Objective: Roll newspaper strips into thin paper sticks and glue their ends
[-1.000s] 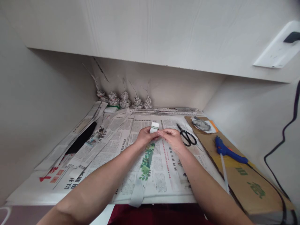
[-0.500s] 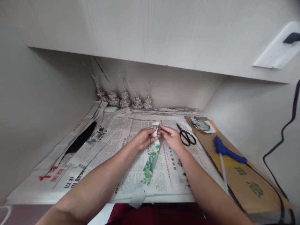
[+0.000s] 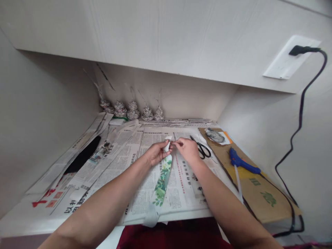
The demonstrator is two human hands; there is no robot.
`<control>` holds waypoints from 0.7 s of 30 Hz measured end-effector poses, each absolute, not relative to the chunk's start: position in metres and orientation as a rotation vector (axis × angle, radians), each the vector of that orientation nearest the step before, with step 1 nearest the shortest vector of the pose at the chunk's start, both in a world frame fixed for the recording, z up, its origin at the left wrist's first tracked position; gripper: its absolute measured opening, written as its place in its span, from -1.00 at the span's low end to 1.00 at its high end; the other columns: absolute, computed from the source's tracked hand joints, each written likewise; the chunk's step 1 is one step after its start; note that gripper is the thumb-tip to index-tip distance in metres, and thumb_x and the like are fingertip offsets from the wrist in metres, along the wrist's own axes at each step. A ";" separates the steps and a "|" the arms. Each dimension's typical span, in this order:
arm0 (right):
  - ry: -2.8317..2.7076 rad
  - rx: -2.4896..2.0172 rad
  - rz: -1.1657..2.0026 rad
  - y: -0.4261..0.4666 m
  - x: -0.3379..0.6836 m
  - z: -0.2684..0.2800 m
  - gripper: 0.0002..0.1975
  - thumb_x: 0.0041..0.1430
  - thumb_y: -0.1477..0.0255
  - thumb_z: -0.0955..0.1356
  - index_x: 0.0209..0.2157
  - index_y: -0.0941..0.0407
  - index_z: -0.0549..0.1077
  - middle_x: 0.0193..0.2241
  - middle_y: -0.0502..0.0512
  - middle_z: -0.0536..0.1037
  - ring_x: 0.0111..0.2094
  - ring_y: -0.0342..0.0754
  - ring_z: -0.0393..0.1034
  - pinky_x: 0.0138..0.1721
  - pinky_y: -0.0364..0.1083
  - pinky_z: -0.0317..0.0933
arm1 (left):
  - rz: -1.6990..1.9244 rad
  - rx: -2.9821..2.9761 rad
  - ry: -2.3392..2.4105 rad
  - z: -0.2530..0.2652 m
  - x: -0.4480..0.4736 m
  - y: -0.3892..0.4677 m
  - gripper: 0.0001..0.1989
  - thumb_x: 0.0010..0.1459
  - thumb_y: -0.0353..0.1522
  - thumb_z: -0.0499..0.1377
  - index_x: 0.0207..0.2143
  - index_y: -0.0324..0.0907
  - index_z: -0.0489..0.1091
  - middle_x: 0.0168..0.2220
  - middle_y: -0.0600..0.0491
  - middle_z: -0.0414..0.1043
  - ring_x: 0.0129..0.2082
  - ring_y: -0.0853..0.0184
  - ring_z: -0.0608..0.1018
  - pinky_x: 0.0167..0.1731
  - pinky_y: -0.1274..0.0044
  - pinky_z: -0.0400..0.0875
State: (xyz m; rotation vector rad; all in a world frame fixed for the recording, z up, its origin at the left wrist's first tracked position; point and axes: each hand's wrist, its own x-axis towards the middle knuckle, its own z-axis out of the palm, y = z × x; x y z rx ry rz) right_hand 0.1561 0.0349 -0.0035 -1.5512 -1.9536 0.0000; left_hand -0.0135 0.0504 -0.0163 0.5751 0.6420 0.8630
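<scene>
Over the surface (image 3: 15, 215) covered by newspaper (image 3: 153, 138), our left hand (image 3: 157, 152) makes a pinch: its grip is closed on the white upper end of a leaf-printed strip (image 3: 163, 183), perhaps so that this end is steady beside the other fingers. Our right hand (image 3: 187, 148) is just next to it, thumb and fingertips drawn close together; whether this grip has something thin between, we cannot tell. The strip looks flat and flexible, and it runs slantwise toward us. Black scissors (image 3: 200, 144) lie near the right hand, seemingly for easy reach. A blue glue gun (image 3: 242, 164) rests on brown cardboard (image 3: 261, 212), which probably protects what is beneath. Behind, we see slender paper rods (image 3: 178, 123) and rough, coiled, rounded figures (image 3: 133, 112).
</scene>
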 end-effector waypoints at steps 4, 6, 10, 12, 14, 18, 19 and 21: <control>-1.811 -1.948 -0.190 0.063 0.206 0.028 -0.71 0.18 0.24 0.24 -0.28 0.07 0.54 -0.33 0.14 0.58 -0.28 0.00 0.43 -0.28 -0.11 0.18 | 0.864 0.651 0.651 -0.020 -0.014 0.052 -0.79 0.13 -0.35 0.17 -0.22 -0.31 0.45 -0.41 -0.03 0.47 -0.47 0.44 0.54 -0.43 0.63 0.51; -1.632 -2.228 -0.240 0.075 0.241 0.044 -0.65 0.18 0.22 0.23 -0.16 0.11 0.50 -0.20 0.25 0.53 -0.19 0.05 0.40 -0.24 -0.09 0.16 | 0.859 0.679 0.653 -0.020 -0.014 0.051 -0.80 0.13 -0.36 0.16 -0.22 -0.31 0.44 -0.39 -0.05 0.47 -0.43 0.43 0.54 -0.40 0.61 0.52; -1.429 -2.501 -0.174 0.084 0.298 0.049 -0.46 0.07 0.12 0.32 -0.16 0.33 0.48 -0.19 0.50 0.47 -0.16 0.19 0.35 -0.27 -0.02 0.16 | 0.849 0.721 0.673 -0.021 -0.012 0.050 -0.86 0.12 -0.42 0.16 -0.28 -0.33 0.44 -0.40 -0.05 0.47 -0.42 0.42 0.54 -0.40 0.60 0.52; -1.462 -2.518 -0.111 0.085 0.313 0.040 -0.59 0.00 0.22 0.39 -0.24 0.29 0.53 -0.26 0.40 0.51 -0.22 0.14 0.37 -0.30 -0.05 0.15 | 0.854 0.733 0.682 -0.022 -0.011 0.050 -0.89 0.12 -0.44 0.16 -0.31 -0.33 0.44 -0.43 -0.05 0.46 -0.44 0.42 0.54 -0.41 0.61 0.52; -1.467 -2.519 -0.106 0.087 0.319 0.029 -0.67 0.02 0.29 0.38 -0.25 0.26 0.53 -0.27 0.35 0.52 -0.24 0.12 0.36 -0.30 -0.06 0.15 | 0.857 0.743 0.687 -0.023 -0.010 0.050 -0.88 0.13 -0.43 0.16 -0.32 -0.33 0.44 -0.44 -0.04 0.46 -0.45 0.42 0.54 -0.42 0.61 0.51; -1.426 -2.531 -0.135 0.096 0.326 0.022 -0.66 0.13 0.32 0.27 -0.20 0.26 0.52 -0.26 0.37 0.51 -0.21 0.14 0.38 -0.30 -0.05 0.15 | 0.855 0.761 0.689 -0.023 -0.010 0.049 -0.86 0.14 -0.42 0.15 -0.32 -0.35 0.45 -0.44 -0.05 0.46 -0.46 0.42 0.54 -0.43 0.62 0.51; -1.415 -2.538 -0.138 0.098 0.328 0.023 -0.65 0.15 0.34 0.25 -0.18 0.27 0.51 -0.25 0.39 0.51 -0.21 0.14 0.38 -0.30 -0.05 0.14 | 0.855 0.763 0.693 -0.023 -0.010 0.049 -0.86 0.14 -0.42 0.15 -0.32 -0.35 0.45 -0.44 -0.05 0.46 -0.46 0.42 0.54 -0.42 0.61 0.51; -1.406 -2.553 -0.143 0.102 0.332 0.026 -0.65 0.17 0.40 0.21 -0.14 0.29 0.49 -0.23 0.42 0.50 -0.20 0.14 0.39 -0.30 -0.05 0.14 | 0.855 0.767 0.699 -0.021 -0.010 0.048 -0.86 0.13 -0.42 0.16 -0.33 -0.35 0.44 -0.45 -0.05 0.46 -0.46 0.42 0.54 -0.41 0.60 0.51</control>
